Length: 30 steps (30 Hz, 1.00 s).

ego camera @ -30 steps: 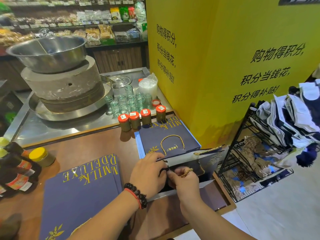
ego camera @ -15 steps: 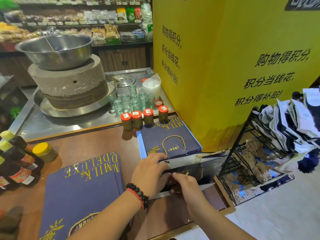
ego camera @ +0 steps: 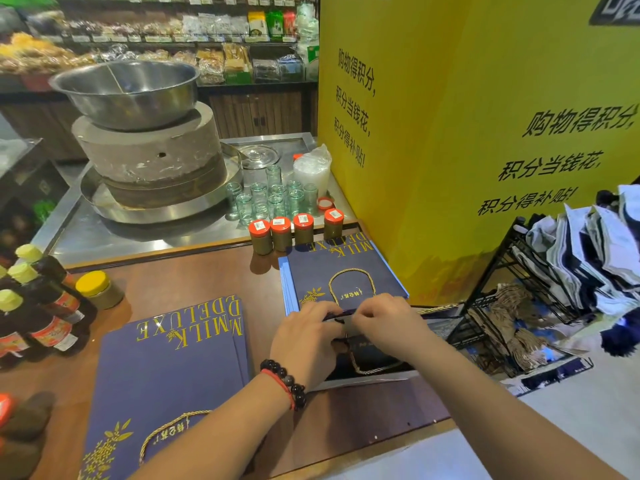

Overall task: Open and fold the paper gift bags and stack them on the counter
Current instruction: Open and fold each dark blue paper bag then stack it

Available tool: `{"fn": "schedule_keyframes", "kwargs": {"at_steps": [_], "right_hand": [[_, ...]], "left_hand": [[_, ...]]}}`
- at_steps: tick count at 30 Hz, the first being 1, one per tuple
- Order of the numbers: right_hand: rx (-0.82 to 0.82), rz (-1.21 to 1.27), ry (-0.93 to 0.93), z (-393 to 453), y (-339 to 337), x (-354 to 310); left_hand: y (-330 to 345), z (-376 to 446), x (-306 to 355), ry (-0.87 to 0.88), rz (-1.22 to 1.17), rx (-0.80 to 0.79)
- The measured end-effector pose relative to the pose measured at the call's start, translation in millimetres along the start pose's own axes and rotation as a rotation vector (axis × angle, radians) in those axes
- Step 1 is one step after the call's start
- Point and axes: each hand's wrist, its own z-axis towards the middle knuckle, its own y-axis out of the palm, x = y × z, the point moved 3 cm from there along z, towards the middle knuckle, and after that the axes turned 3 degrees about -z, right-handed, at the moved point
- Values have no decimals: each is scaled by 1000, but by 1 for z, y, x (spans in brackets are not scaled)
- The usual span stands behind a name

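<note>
Both hands work the top edge of an open navy gift bag (ego camera: pixel 372 362) at the front right of the wooden counter (ego camera: pixel 194 275). Left hand (ego camera: pixel 304 341) and right hand (ego camera: pixel 388 323) have fingers curled and pinched on the bag's rim, nearly touching each other — the exact finger placement under the knuckles is hidden.

Risks: the bag sits close to the counter's right end, so a hard press could slide it off toward the wire rack (ego camera: pixel 512 306). Its gold rope handle (ego camera: pixel 367 368) lies loose inside and could get trapped in the fold. A crooked crease looks likely if the rim is pulled unevenly.

Room: tight behind — a small stack of folded bags (ego camera: pixel 343 268) touches the hands' far side, with four orange-capped jars (ego camera: pixel 294 230) just beyond. A larger stack (ego camera: pixel 166 368) lies left; bare wood between them is narrow. Yellow wall (ego camera: pixel 450 133) blocks the right.
</note>
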Motion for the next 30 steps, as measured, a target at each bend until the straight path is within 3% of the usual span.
{"fn": "schedule_keyframes", "kwargs": {"at_steps": [3, 7, 10, 17, 19, 21, 23, 25, 30], "right_hand": [[-257, -26, 45, 6, 8, 4], [-412, 68, -13, 6, 3, -2], [-434, 125, -11, 7, 8, -1], [-287, 217, 112, 7, 19, 5], [-246, 504, 328, 8, 14, 4], [-153, 844, 411, 6, 8, 5], [-62, 949, 319, 5, 2, 6], [77, 904, 191, -1, -5, 11], [345, 780, 143, -13, -13, 21]], "left_hand": [[-1, -2, 1, 0, -12, 25], [1, -6, 0, -22, -34, 47], [0, -9, 0, -38, -57, 64], [-3, -8, 2, -31, -55, 114], [-2, -8, 1, -33, -37, 82], [-2, -7, 1, -37, -28, 64], [0, -5, -1, -47, -37, 58], [0, -4, -3, -51, -53, 49], [-7, -3, -7, -63, -109, 84]]}}
